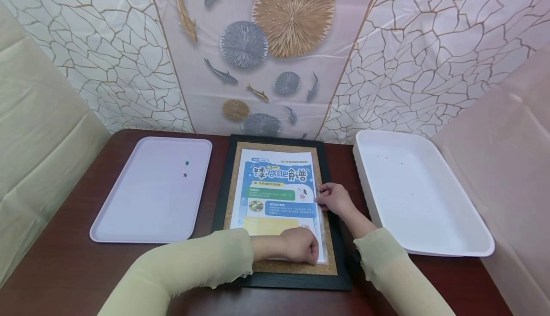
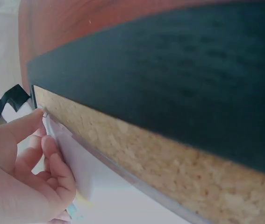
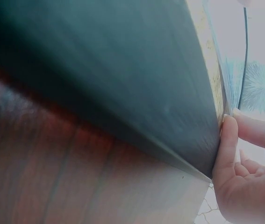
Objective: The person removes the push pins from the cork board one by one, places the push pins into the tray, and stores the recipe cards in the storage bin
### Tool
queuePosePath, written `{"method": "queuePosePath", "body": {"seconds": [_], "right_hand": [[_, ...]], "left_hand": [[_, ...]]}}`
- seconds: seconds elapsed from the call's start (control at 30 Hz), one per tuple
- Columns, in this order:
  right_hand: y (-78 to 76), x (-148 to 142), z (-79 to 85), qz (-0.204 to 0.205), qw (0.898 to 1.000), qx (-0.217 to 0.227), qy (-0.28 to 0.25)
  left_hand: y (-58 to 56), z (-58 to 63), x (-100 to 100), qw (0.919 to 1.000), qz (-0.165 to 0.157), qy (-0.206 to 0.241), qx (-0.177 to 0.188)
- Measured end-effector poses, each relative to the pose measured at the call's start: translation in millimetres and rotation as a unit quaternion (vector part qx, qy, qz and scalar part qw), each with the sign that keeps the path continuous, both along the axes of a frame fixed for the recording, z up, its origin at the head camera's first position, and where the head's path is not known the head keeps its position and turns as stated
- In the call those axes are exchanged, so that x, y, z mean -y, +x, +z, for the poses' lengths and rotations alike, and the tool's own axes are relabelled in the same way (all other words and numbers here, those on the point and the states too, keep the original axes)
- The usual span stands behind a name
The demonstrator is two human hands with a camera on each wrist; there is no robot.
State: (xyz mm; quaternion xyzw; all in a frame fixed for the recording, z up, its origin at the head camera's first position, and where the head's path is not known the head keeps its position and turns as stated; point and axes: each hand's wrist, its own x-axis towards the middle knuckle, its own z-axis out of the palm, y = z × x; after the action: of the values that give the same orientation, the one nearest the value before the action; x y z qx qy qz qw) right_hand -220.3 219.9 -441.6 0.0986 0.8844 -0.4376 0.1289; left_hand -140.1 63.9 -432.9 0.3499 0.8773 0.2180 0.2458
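Note:
A printed poster (image 1: 279, 199) with blue, green and yellow blocks lies in a clear plastic sleeve (image 2: 123, 175) on a cork board (image 1: 296, 268) with a black frame (image 1: 339, 278). My left hand (image 1: 298, 245) reaches across its lower part and pinches the sleeve's lower right corner between thumb and fingers. At the middle of the right edge, my right hand (image 1: 336, 199) pinches the sleeve's border between thumb and forefinger. In the right wrist view those fingertips (image 3: 230, 122) meet at the sleeve's edge, just inside the black frame.
Left of the board lies a shallow pale tray (image 1: 150, 196) holding a small green piece (image 1: 186, 163) and a small dark piece (image 1: 185, 175). A deeper white bin (image 1: 425, 187) stands to the right. Patterned fabric (image 1: 292, 82) hangs behind the dark wooden table (image 1: 60, 220).

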Motion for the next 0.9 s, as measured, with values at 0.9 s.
{"method": "queuePosePath", "body": {"seconds": [0.9], "right_hand": [[2.4, 2, 3.4, -0.005, 1.000, 0.009, 0.006]], "left_hand": [[-26.3, 11.7, 74, 0.9544, 0.177, 0.221, 0.094]]}}
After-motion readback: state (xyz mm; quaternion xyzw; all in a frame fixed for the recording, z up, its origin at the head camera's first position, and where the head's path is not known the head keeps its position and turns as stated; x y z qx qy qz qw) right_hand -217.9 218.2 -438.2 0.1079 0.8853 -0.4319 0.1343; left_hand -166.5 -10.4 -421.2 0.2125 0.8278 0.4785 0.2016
